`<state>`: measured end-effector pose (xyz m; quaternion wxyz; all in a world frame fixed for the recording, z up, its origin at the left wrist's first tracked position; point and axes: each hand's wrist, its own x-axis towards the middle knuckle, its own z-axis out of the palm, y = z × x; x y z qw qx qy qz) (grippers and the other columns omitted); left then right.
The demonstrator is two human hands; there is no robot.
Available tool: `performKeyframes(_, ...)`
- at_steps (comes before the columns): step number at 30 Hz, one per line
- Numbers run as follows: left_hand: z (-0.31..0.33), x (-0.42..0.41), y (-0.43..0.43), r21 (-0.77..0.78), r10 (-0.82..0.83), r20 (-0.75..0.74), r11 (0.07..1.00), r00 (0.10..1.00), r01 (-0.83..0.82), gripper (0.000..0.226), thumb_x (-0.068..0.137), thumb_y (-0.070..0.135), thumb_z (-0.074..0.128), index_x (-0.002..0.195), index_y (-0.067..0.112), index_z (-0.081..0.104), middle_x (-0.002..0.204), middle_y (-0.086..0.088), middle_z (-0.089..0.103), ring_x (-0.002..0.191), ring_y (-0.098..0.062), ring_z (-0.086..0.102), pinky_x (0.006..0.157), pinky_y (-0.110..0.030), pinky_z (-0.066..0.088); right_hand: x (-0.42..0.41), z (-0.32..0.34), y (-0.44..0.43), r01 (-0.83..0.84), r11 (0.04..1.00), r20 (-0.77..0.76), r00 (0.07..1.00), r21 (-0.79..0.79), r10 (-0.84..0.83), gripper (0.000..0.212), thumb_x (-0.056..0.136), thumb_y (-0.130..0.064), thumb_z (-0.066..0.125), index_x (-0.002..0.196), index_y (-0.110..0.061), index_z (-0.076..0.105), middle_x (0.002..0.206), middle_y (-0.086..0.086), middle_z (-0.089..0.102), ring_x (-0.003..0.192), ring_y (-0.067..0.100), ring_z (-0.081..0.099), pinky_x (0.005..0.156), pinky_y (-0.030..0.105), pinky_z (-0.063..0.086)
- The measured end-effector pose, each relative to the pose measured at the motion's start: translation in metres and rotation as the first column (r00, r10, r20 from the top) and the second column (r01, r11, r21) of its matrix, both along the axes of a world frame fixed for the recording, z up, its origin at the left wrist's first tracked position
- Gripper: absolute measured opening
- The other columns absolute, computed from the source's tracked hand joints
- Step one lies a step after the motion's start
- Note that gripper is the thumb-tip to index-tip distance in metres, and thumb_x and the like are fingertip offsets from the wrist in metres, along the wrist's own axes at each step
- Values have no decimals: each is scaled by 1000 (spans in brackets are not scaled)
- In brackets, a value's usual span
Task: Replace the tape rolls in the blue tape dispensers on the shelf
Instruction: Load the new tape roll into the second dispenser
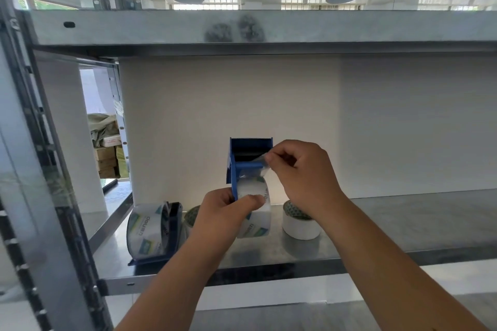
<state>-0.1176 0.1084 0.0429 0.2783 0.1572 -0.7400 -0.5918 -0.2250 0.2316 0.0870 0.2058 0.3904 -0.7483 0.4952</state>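
I hold a blue tape dispenser (243, 158) upright above the metal shelf (403, 223). A clear tape roll (255, 212) sits in its lower part. My left hand (226, 212) grips the dispenser and roll from below, thumb pressed on the roll. My right hand (301, 169) pinches the loose clear tape end (259, 162) at the dispenser's mouth. A second blue dispenser (172, 226) loaded with a clear roll (146, 228) lies on the shelf at the left.
A white tape roll (300, 226) stands on the shelf to the right of my hands; another roll (191, 216) peeks out behind my left wrist. A metal upright (32, 169) rises at the left and an upper shelf beam (242, 27) runs overhead.
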Motion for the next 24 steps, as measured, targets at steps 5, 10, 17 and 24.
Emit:
performKeyframes(5,-1,0,0,8,-45,13,999,999,45,34,61,46,74,77,16,75,85,-18,77,82,-39,76,69,-39,58,-2,0,-3,-47,999,-148,988,-11,45,13,98,-18,66,94,-23,77,90,-10,74,82,7,65,72,11,47)
performKeyframes(10,1,1,5,36,-79,56,996,995,77,52,50,43,79,78,1,71,83,-25,75,74,-32,75,62,-33,56,-10,14,-14,-25,999,-199,980,-22,21,14,98,-16,63,92,-21,75,91,-9,72,80,5,62,73,14,47)
performKeyframes(17,8,-16,-3,297,-24,167,954,986,-27,16,62,-10,68,70,-3,56,90,-33,66,95,-56,70,90,-60,58,-31,47,-40,2,998,-206,978,-65,-15,15,99,-20,61,89,-17,72,82,-8,68,71,5,58,64,21,43)
performKeyframes(24,6,-16,-1,289,35,182,953,983,-87,15,73,-4,60,61,3,53,61,-8,54,58,-26,55,63,-29,45,-56,70,-65,-39,983,-77,997,-179,25,17,99,-16,62,86,-10,71,73,-18,57,67,-1,54,59,7,37)
